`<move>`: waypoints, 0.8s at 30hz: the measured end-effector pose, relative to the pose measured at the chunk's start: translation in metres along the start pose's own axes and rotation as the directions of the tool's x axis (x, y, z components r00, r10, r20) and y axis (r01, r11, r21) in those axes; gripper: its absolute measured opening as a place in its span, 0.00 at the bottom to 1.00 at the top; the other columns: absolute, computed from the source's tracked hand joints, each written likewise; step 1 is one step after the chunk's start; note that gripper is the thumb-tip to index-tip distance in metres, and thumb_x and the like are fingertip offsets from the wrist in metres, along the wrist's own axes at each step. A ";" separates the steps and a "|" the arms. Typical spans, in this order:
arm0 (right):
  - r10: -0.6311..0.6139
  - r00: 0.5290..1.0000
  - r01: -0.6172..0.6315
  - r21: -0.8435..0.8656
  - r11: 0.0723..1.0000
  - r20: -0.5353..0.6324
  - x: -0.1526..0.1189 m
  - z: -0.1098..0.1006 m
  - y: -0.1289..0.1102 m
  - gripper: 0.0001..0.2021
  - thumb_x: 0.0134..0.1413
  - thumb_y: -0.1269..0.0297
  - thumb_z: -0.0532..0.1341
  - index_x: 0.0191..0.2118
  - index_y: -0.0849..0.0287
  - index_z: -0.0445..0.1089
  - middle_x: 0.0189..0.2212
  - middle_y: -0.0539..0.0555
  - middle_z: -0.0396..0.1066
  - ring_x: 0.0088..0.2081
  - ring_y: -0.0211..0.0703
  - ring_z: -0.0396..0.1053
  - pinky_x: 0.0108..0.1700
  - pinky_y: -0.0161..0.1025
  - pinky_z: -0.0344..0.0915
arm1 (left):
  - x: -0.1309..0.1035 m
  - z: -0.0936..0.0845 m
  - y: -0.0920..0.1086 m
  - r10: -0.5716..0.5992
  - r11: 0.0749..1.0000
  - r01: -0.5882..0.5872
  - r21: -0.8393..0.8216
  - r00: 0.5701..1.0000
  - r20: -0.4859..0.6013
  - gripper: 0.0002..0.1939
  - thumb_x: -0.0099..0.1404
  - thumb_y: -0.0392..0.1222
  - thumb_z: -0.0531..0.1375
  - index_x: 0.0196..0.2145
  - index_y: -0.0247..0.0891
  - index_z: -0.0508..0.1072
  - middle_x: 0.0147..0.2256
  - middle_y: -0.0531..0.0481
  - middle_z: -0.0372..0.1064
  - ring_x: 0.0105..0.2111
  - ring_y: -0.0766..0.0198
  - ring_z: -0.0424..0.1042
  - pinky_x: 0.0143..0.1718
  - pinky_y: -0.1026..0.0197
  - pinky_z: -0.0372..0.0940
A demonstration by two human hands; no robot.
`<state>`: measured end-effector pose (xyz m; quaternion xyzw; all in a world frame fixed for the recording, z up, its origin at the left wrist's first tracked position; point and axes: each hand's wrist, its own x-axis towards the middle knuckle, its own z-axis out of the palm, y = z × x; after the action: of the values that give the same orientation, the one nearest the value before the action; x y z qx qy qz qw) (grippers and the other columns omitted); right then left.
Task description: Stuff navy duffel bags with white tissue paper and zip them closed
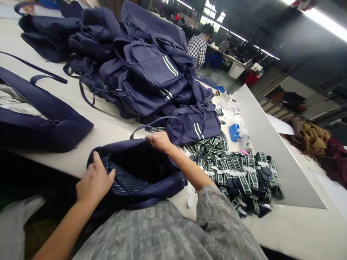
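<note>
A navy duffel bag [162, 187] lies at the table's near edge against my body, its mouth wide and a dark patterned lining showing inside. My left hand [94, 177] grips the bag's left end, thumb toward the inside and fingers over the outer wall. On the far rim, my right hand [159, 141] is closed round the fabric edge. A thin navy handle loops up just behind that hand. Part of the bag's underside is hidden by my shirt and the table edge.
Navy bags [146, 68] are heaped across the table beyond. Another open bag [54, 122] with pale stuffing lies left. To the right are bundled green lettered straps [238, 173], a blue tape dispenser [234, 132] and a grey board [282, 162]. A person in a checked shirt [197, 48] is farther back.
</note>
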<state>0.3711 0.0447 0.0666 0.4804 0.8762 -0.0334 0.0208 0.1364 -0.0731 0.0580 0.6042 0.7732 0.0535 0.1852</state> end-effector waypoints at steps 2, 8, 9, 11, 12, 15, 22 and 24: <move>-0.055 0.998 0.055 0.003 0.998 0.006 -0.001 -0.004 -0.005 0.15 0.69 0.59 0.50 0.44 0.54 0.74 0.39 0.55 0.77 0.40 0.45 0.72 0.36 0.37 0.56 | 0.018 -0.001 0.008 0.013 0.998 -0.008 0.068 0.997 -0.073 0.46 0.67 0.51 0.54 0.68 0.24 0.33 0.56 0.18 0.59 0.53 0.29 0.67 0.45 0.38 0.67; 0.014 0.990 -0.003 0.082 0.997 -0.138 -0.028 -0.022 -0.037 0.15 0.67 0.56 0.54 0.52 0.56 0.71 0.42 0.58 0.75 0.44 0.47 0.70 0.43 0.39 0.61 | 0.060 0.002 -0.007 -0.210 0.956 0.201 -0.212 0.977 -0.021 0.41 0.61 0.40 0.58 0.66 0.19 0.45 0.45 0.30 0.72 0.49 0.40 0.72 0.49 0.48 0.66; 0.042 0.975 -0.013 0.133 0.991 -0.218 -0.034 -0.022 -0.045 0.16 0.68 0.55 0.53 0.52 0.56 0.71 0.44 0.58 0.74 0.46 0.47 0.69 0.46 0.39 0.61 | 0.060 0.005 -0.011 -0.235 0.938 0.211 -0.276 0.970 -0.056 0.38 0.61 0.40 0.58 0.64 0.21 0.50 0.41 0.36 0.74 0.47 0.44 0.73 0.50 0.51 0.65; 0.147 0.955 -0.073 0.277 0.958 -0.258 -0.041 -0.017 -0.063 0.20 0.69 0.51 0.50 0.45 0.58 0.75 0.41 0.59 0.74 0.46 0.47 0.70 0.49 0.39 0.62 | 0.054 0.013 -0.017 -0.255 0.910 0.188 -0.371 0.956 -0.142 0.32 0.60 0.40 0.57 0.60 0.28 0.60 0.34 0.46 0.73 0.41 0.51 0.75 0.49 0.55 0.66; 0.204 0.962 -0.127 0.362 0.923 -0.183 -0.042 -0.011 -0.072 0.23 0.69 0.49 0.49 0.39 0.58 0.76 0.37 0.58 0.75 0.43 0.46 0.71 0.48 0.39 0.62 | 0.051 0.018 -0.019 -0.260 0.896 0.170 -0.409 0.950 -0.174 0.29 0.59 0.41 0.57 0.58 0.30 0.63 0.31 0.49 0.72 0.38 0.54 0.74 0.48 0.56 0.66; 0.197 0.968 -0.252 0.653 0.715 0.157 -0.027 0.015 -0.099 0.24 0.64 0.45 0.54 0.33 0.59 0.78 0.33 0.57 0.77 0.40 0.47 0.73 0.46 0.38 0.65 | 0.046 0.030 -0.023 -0.295 0.834 0.154 -0.531 0.936 -0.192 0.25 0.56 0.43 0.58 0.50 0.32 0.70 0.26 0.53 0.67 0.33 0.56 0.72 0.44 0.57 0.66; 0.324 0.838 -0.472 0.881 0.030 0.438 0.042 0.047 -0.146 0.32 0.63 0.42 0.53 0.48 0.71 0.75 0.47 0.66 0.75 0.52 0.52 0.72 0.56 0.42 0.66 | 0.058 0.033 -0.036 -0.236 0.721 0.149 -0.677 0.971 -0.038 0.29 0.46 0.45 0.62 0.47 0.32 0.74 0.27 0.52 0.67 0.29 0.58 0.69 0.34 0.57 0.63; 0.390 0.823 -0.473 0.879 0.066 0.414 0.053 0.044 -0.149 0.30 0.63 0.44 0.56 0.46 0.71 0.77 0.46 0.66 0.76 0.53 0.53 0.72 0.59 0.42 0.63 | 0.058 0.029 -0.040 -0.201 0.664 0.146 -0.733 0.979 0.013 0.31 0.47 0.51 0.63 0.47 0.31 0.73 0.27 0.53 0.67 0.26 0.60 0.68 0.30 0.58 0.63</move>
<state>0.2174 0.0058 0.0251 0.6213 0.4756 -0.5741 -0.2413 0.0981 -0.0325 0.0063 0.4013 0.7473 0.3603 0.3882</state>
